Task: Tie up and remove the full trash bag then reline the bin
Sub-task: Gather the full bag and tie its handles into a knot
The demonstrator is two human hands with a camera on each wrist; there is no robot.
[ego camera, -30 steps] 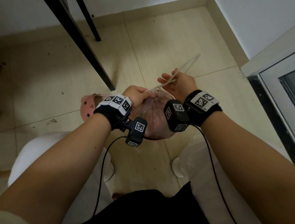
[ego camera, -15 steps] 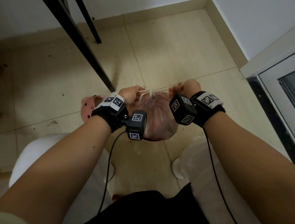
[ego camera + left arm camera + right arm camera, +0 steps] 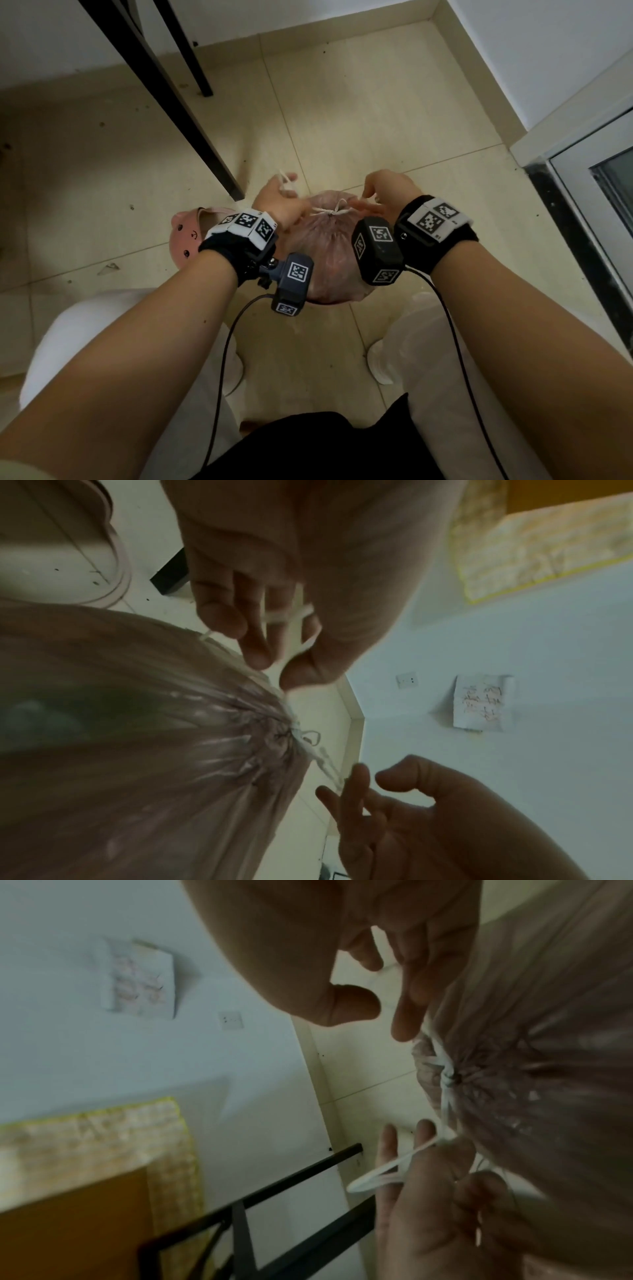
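A full pink trash bag [image 3: 329, 253] sits on the floor between my knees, its neck gathered under a knotted white drawstring [image 3: 330, 211]. My left hand [image 3: 287, 192] is on the bag's left, with a loop of drawstring [image 3: 291, 615] wound round its curled fingers. My right hand [image 3: 368, 202] hovers on the right with thumb and fingers apart, its fingertips [image 3: 405, 1031] beside the knot [image 3: 445, 1074] and holding nothing. A pink bin [image 3: 186, 233] with a small face shows behind my left wrist, partly hidden. I cannot tell whether the bag stands in it.
Two black table legs [image 3: 178, 113] slant down to the floor just left of the bag. A wall and a dark door frame [image 3: 582, 212] close the right side. My white shoes [image 3: 380, 363] flank the bag. Open tiled floor [image 3: 359, 120] lies beyond it.
The right hand, which pulled a drawstring strand up and right, then drew the knot tight with the left, has let go. The left hand still holds its loop.
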